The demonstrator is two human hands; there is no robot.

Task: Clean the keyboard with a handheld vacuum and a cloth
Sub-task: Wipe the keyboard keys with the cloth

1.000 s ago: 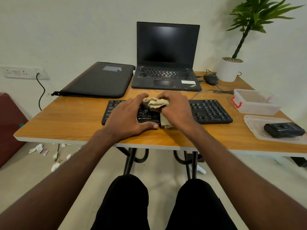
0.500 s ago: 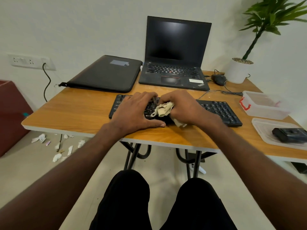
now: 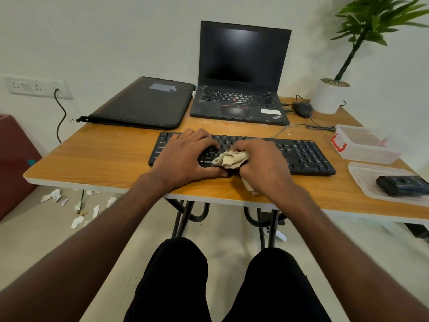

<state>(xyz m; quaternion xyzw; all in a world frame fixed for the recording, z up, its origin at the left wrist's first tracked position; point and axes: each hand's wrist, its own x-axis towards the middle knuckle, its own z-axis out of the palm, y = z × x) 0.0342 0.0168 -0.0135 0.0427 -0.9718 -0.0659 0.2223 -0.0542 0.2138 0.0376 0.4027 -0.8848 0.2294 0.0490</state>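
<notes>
A black keyboard [image 3: 304,154] lies across the middle of the wooden table [image 3: 104,159]. My left hand [image 3: 185,156] rests on its left half, fingers over the keys and thumb along the front edge. My right hand [image 3: 262,163] grips a bunched beige cloth [image 3: 229,160] and presses it on the keys near the front edge, close to my left hand. A tail of the cloth hangs out under my right wrist. A small black device [image 3: 401,184], which looks like the handheld vacuum, lies at the far right.
An open laptop [image 3: 241,73], a black sleeve [image 3: 144,103], a mouse [image 3: 301,109] and a potted plant [image 3: 330,96] stand behind the keyboard. On the right are a clear plastic box [image 3: 366,147] and its lid [image 3: 359,175] under the device. Paper scraps [image 3: 76,205] litter the floor.
My right hand has drawn the cloth from the far rows towards the keyboard's front edge. My left hand stays on the left half. My head has turned a little to the left.
</notes>
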